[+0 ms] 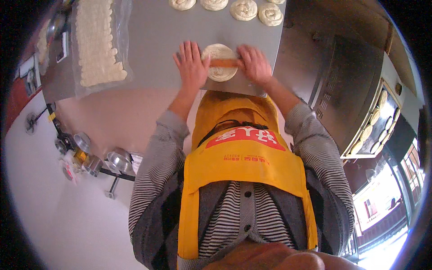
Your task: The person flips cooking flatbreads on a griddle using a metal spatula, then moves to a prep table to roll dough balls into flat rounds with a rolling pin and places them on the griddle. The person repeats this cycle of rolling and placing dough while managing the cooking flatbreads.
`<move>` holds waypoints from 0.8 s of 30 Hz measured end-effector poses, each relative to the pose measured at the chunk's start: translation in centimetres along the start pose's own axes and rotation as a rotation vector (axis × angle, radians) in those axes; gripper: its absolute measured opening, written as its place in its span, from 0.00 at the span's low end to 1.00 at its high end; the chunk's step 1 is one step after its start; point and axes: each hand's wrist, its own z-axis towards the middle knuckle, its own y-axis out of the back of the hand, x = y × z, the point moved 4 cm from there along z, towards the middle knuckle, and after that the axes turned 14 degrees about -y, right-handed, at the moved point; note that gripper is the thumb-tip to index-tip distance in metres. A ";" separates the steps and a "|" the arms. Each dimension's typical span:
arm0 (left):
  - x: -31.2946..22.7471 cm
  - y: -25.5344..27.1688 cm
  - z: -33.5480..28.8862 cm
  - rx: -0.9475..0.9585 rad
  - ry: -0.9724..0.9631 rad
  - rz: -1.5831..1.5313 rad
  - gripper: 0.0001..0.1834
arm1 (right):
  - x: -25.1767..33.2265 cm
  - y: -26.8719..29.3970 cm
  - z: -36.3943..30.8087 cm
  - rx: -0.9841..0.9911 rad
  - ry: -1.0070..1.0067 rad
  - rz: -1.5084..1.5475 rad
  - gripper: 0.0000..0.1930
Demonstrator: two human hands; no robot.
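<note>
The person stands at a grey worktop [153,40] with both hands over a short, reddish-brown rolling pin [224,63]. The pin lies crosswise on a round, flattened piece of dough [220,75], which sits between the two hands and shows both above and below the pin.

The left hand [188,63] is spread, palm down, its fingers fanned away from the body and its thumb side beside the pin's left end. The right hand [255,65] is at the pin's other end, its fingers reaching inward over that end; it is blurred, and whether they curl around the wood cannot be told.

Beyond the hands, toward the worktop's far side, pale coiled dough rounds [243,9] lie in a loose group, some cut off by the edge of the view. Well to the left of the left hand, a long slab of closely packed dough pieces [100,45] lies with clear plastic [122,40] showing along its sides. Past the right hand, off the worktop, stands a dark cabinet [344,90], and next to it a tray [377,127] bearing flat, pale pieces [375,117]. Far below and left of the left hand are metal bowls [119,160]. Nearer than the hands are the person's yellow apron [243,166] and striped sleeves [167,139].
</note>
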 end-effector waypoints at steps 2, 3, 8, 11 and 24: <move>1.5 0.0 4.2 -0.053 0.065 0.019 0.38 | 0.2 1.6 4.5 -0.167 -0.006 -0.021 0.24; 1.3 0.1 4.3 -0.057 0.049 -0.005 0.38 | 0.3 1.8 4.5 -0.203 -0.020 -0.010 0.25; -1.1 0.2 -3.1 0.070 -0.075 -0.123 0.39 | 1.9 2.0 -1.5 -0.152 0.065 -0.047 0.27; -2.3 0.8 -6.8 0.118 -0.081 -0.241 0.39 | 1.0 1.0 -6.3 0.077 0.072 -0.069 0.27; -2.9 -1.9 5.6 0.864 -0.059 -0.959 0.21 | -5.9 10.3 -11.4 0.109 -0.073 0.123 0.15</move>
